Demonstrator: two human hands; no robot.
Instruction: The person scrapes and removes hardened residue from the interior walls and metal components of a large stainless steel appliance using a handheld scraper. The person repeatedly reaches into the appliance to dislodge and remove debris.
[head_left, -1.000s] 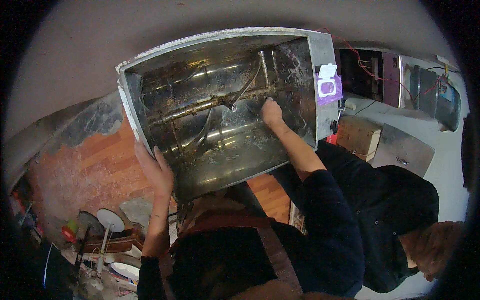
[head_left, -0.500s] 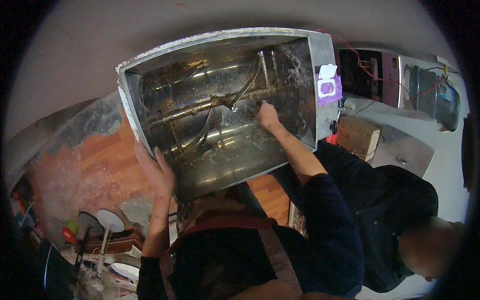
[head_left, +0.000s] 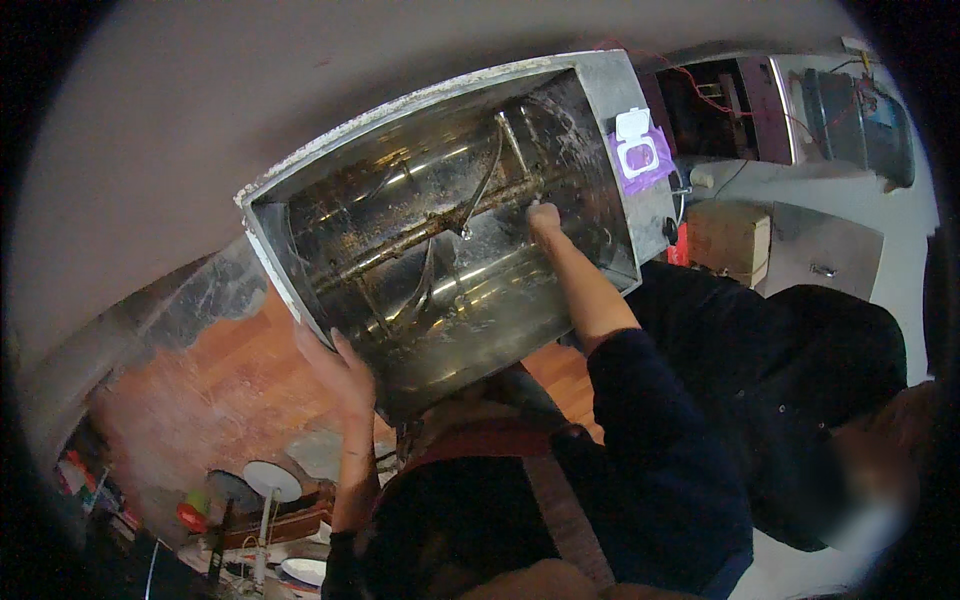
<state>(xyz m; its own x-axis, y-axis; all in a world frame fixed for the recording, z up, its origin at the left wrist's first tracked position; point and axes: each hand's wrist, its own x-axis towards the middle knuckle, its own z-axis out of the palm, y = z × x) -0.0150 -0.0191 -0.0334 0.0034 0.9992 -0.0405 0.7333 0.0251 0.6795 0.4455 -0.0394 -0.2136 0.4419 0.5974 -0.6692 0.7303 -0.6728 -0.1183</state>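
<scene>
A large steel mixer tub (head_left: 480,330) lies open before me, its inner walls stained and wet-looking. Across it runs a caked mixing shaft (head_left: 410,235) with bent blades. My left hand (head_left: 343,378) grips the tub's near-left rim, the thumb on the inner side and the other fingers partly hidden. Inside the tub, just below the right end of the shaft, my right hand (head_left: 545,220) is closed in a fist-like pinch. What it holds, if anything, is too small to make out.
A purple wipes pack (head_left: 640,155) with its lid up sits on the tub's right end. A person in dark clothes (head_left: 790,390) leans close at the right. Beyond are a cardboard box (head_left: 728,240) and a grey bin (head_left: 860,125). A round-topped stand (head_left: 272,480) is at lower left.
The view has turned, so the tub appears more tilted. My right hand stays closed inside the tub, now nearer the shaft's right end. My left hand keeps its grip on the rim.
</scene>
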